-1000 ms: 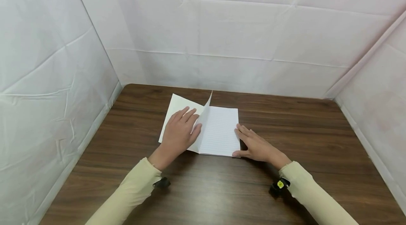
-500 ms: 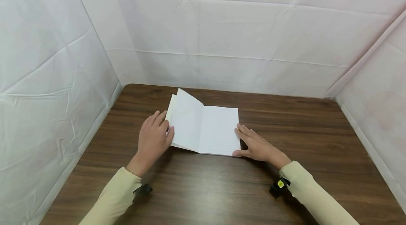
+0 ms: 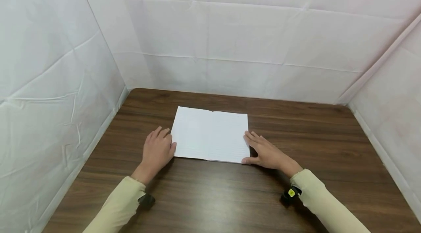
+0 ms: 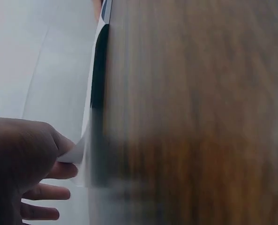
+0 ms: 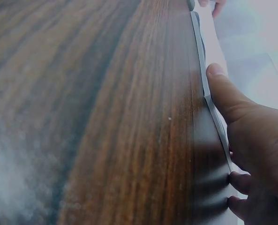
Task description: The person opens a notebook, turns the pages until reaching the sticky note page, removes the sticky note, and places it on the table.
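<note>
A white lined notebook [image 3: 210,134] lies open and flat on the brown wooden table [image 3: 306,130]. My left hand [image 3: 157,149] sits at its left edge. In the left wrist view the near corner of the left page [image 4: 75,152] curls up between thumb and finger of that hand [image 4: 21,159]. My right hand [image 3: 264,151] rests at the notebook's right edge with its fingers straight. Its thumb [image 5: 223,91] lies along the near right corner of the notebook [image 5: 202,51]. Both arms wear pale yellow sleeves.
White sheeted walls [image 3: 230,35] close in the table at the back, left and right. A small black wrist device [image 3: 289,193] with a yellow dot sits at the right cuff, and another [image 3: 146,201] at the left cuff.
My left hand has carried the upright page over to the left and laid it down. The notebook now lies flat. The right hand has stayed at the right edge.
</note>
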